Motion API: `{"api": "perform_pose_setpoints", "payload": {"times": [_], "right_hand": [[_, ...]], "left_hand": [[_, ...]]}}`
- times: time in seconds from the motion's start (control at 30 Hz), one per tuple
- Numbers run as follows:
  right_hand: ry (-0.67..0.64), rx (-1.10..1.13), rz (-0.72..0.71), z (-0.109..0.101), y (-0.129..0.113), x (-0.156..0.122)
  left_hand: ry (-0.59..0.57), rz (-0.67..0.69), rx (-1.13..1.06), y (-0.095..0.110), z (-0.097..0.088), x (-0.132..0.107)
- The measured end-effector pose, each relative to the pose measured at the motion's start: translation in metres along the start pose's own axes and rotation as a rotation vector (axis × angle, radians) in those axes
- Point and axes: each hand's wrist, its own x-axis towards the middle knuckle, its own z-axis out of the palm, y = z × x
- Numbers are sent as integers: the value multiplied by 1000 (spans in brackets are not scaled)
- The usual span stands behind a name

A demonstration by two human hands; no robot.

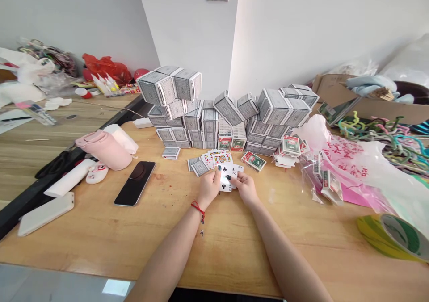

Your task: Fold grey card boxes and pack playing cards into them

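A long wooden table (100, 244) carried a wall of stacked card boxes (201, 123) at 12 o'clock, with loose playing cards (209, 161) spread just below it. The left grip (208, 188), wearing a red string bracelet (197, 207), and the right grip (244, 188) were nearly closed, pinching a small fan of cards (227, 179) between them, low over the table.

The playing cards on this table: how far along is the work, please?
Done: grey card boxes stand stacked, closed. In hand: the left hand and right hand hold loose playing cards. Remaining: more loose cards lie before the stack, and a red-and-green pack lies beside them.
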Motion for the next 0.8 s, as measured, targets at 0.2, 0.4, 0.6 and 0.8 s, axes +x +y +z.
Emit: {"api": "perform_pose_setpoints", "payload": {"times": [0.2, 0.4, 0.6, 0.8], "right_hand": [[69, 3, -21, -3, -1, 3], [142, 13, -54, -6, 2, 5], [184, -12, -69, -8, -1, 6], [226, -11, -79, -9, -5, 6]], "left_hand": [[-49, -86, -245, -4, 1, 0], [-156, -34, -168, -1, -4, 0], [-236, -19, -79, 3, -4, -1], [-250, -58, -34, 5, -3, -4]]}}
